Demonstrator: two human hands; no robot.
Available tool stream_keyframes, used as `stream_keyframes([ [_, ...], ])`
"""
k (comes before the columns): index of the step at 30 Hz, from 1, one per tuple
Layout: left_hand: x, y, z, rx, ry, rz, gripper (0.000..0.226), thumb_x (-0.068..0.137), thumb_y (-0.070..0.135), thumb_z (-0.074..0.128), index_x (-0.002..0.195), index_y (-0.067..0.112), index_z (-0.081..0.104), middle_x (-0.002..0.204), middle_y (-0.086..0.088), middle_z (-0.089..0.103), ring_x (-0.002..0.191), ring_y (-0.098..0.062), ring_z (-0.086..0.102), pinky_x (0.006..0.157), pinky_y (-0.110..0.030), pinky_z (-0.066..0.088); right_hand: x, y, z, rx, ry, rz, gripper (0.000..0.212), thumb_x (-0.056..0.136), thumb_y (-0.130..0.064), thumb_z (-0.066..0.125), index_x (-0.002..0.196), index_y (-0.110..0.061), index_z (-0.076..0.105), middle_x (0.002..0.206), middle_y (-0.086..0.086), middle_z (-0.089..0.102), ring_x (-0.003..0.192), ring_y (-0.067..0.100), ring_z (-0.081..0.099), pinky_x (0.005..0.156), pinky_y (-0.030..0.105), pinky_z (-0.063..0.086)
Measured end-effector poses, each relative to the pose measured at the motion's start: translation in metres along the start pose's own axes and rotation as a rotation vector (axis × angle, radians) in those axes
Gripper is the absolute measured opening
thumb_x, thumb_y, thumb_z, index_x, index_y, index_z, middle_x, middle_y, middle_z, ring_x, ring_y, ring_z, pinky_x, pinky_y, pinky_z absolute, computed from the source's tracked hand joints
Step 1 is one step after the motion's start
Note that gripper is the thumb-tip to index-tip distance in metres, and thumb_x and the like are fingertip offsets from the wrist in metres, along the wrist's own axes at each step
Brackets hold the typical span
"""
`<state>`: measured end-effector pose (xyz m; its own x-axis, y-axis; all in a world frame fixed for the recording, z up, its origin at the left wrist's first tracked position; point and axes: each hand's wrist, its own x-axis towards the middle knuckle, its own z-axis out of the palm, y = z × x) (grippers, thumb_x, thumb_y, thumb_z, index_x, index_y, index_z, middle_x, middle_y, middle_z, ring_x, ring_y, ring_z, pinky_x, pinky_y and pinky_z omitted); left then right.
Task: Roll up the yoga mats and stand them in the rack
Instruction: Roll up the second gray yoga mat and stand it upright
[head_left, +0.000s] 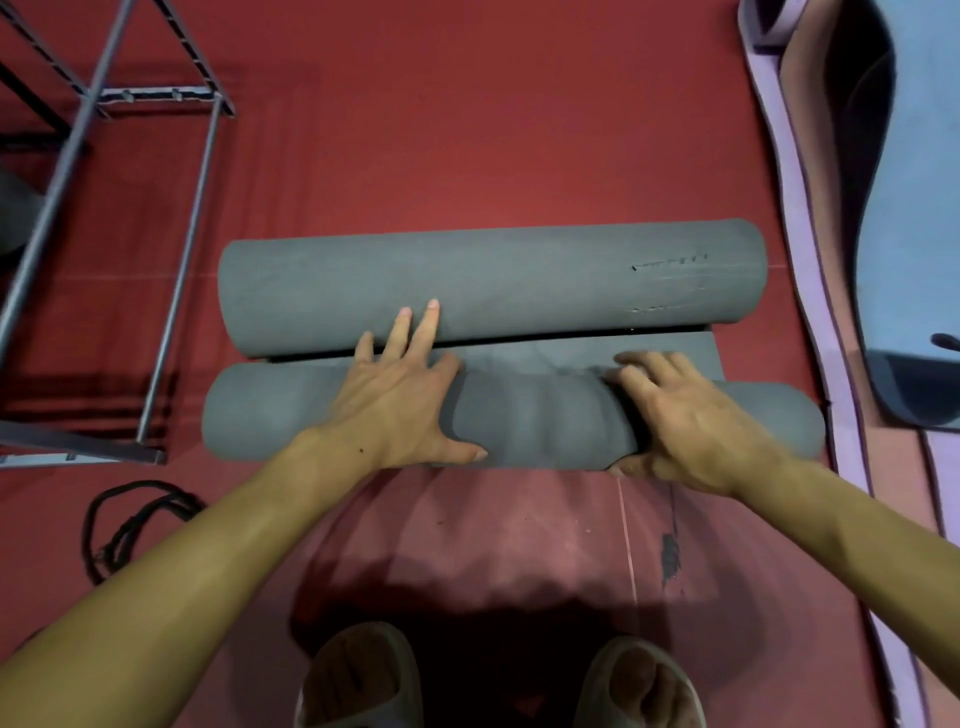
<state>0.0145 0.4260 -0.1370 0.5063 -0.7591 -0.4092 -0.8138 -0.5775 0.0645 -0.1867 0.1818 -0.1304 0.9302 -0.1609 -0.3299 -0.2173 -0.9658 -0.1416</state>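
Both hands were down on the near grey roll (519, 423), low in the middle of the frame, and this was the squeeze. The left hand (395, 405) lay flat over the roll's top, fingers (423, 330) spread wide and reaching onto the far grey roll (488, 286), thumb hooked round the near side. The right hand (685, 415) gripped harder, fingers curled over the top and thumb tucked underneath, and the foam dented and wrinkled between the 2 hands.

A short strip of flat grey mat (660, 353) still showed between the 2 rolls at centre right; whether both rolls belonged to 1 mat could not be told. The metal rack (176, 260) stood at upper left, well apart from the rolls, on the red floor (467, 130).

The risks looked plain enough. The right end sat further out than the left, so the roll could cone and then lean in the rack. Loosen that right-hand grip and the foam would likely spring open. A black cord (130, 519) lay coiled at lower left, just by the path to the rack, and in loose slippers (641, 686) it could snag a foot.
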Motion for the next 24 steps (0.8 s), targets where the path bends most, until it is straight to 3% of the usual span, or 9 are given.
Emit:
stream_keyframes([
  [3, -0.005, 0.002, 0.005, -0.018, 0.004, -0.008, 0.122, 0.06, 0.106, 0.043, 0.158, 0.033, 0.03, 0.172, -0.009, -0.024, 0.162, -0.034, -0.011, 0.126, -0.063, 0.015, 0.005, 0.007, -0.005, 0.019, 0.021, 0.012, 0.112, 0.056, -0.079, 0.078, 0.15, -0.025, 0.051, 0.125, 0.0, 0.045, 0.112, 0.025, 0.045, 0.091, 0.048, 0.054],
  [6, -0.004, 0.004, 0.008, -0.044, 0.066, -0.039, 0.124, 0.056, 0.107, 0.041, 0.158, 0.037, 0.032, 0.175, -0.006, -0.018, 0.163, -0.029, -0.006, 0.126, -0.06, 0.017, 0.012, 0.006, -0.012, -0.025, -0.02, 0.023, 0.109, 0.06, -0.077, 0.081, 0.151, -0.028, 0.046, 0.126, -0.005, 0.046, 0.12, 0.019, 0.044, 0.076, 0.039, 0.053],
  [11, 0.002, 0.009, 0.014, -0.004, 0.106, -0.036, 0.131, 0.051, 0.104, 0.053, 0.157, 0.032, 0.026, 0.175, -0.013, -0.009, 0.162, -0.038, 0.001, 0.124, -0.067, 0.016, 0.011, 0.004, -0.016, 0.019, 0.031, 0.027, 0.082, 0.068, -0.065, 0.085, 0.129, -0.023, 0.048, 0.125, -0.005, 0.059, 0.118, 0.021, 0.052, 0.087, 0.041, 0.052],
  [13, 0.002, 0.012, 0.017, 0.049, 0.133, -0.042, 0.129, 0.052, 0.102, 0.059, 0.156, 0.031, 0.028, 0.175, -0.016, -0.005, 0.161, -0.04, 0.006, 0.123, -0.069, 0.017, 0.007, 0.006, -0.014, 0.047, 0.029, 0.029, 0.075, 0.075, -0.061, 0.082, 0.132, -0.024, 0.051, 0.128, -0.004, 0.06, 0.119, 0.022, 0.052, 0.089, 0.041, 0.05],
  [17, 0.008, 0.013, 0.009, 0.038, 0.156, -0.05, 0.118, 0.053, 0.096, 0.066, 0.149, 0.033, 0.04, 0.175, -0.018, 0.002, 0.162, -0.033, 0.01, 0.12, -0.068, 0.021, -0.002, 0.006, -0.004, 0.016, 0.075, 0.087, 0.089, 0.082, -0.072, 0.065, 0.156, -0.026, 0.043, 0.143, 0.009, 0.049, 0.126, 0.033, 0.047, 0.102, 0.053, 0.048],
  [19, 0.011, 0.013, 0.004, 0.003, 0.142, -0.049, 0.117, 0.051, 0.097, 0.067, 0.148, 0.036, 0.043, 0.174, -0.018, 0.005, 0.161, -0.032, 0.011, 0.121, -0.066, 0.023, -0.008, 0.009, 0.006, -0.105, 0.105, 0.094, 0.109, 0.073, -0.086, 0.058, 0.162, -0.027, 0.034, 0.142, 0.012, 0.045, 0.121, 0.035, 0.046, 0.104, 0.053, 0.048],
  [21, 0.01, 0.012, 0.002, -0.042, 0.136, -0.046, 0.116, 0.051, 0.096, 0.069, 0.148, 0.038, 0.044, 0.175, -0.017, 0.004, 0.162, -0.032, 0.011, 0.121, -0.066, 0.023, -0.009, 0.011, 0.014, -0.177, 0.118, 0.086, 0.125, 0.062, -0.083, 0.075, 0.163, -0.025, 0.029, 0.142, 0.011, 0.046, 0.122, 0.035, 0.048, 0.108, 0.05, 0.044],
  [24, 0.006, 0.011, 0.003, -0.091, 0.134, -0.041, 0.114, 0.055, 0.092, 0.072, 0.151, 0.041, 0.04, 0.176, -0.014, -0.002, 0.163, -0.029, 0.005, 0.124, -0.066, 0.018, -0.005, 0.012, 0.014, -0.178, 0.119, 0.092, 0.123, 0.058, -0.066, 0.089, 0.16, -0.029, 0.031, 0.14, 0.006, 0.051, 0.121, 0.032, 0.052, 0.106, 0.047, 0.043],
])
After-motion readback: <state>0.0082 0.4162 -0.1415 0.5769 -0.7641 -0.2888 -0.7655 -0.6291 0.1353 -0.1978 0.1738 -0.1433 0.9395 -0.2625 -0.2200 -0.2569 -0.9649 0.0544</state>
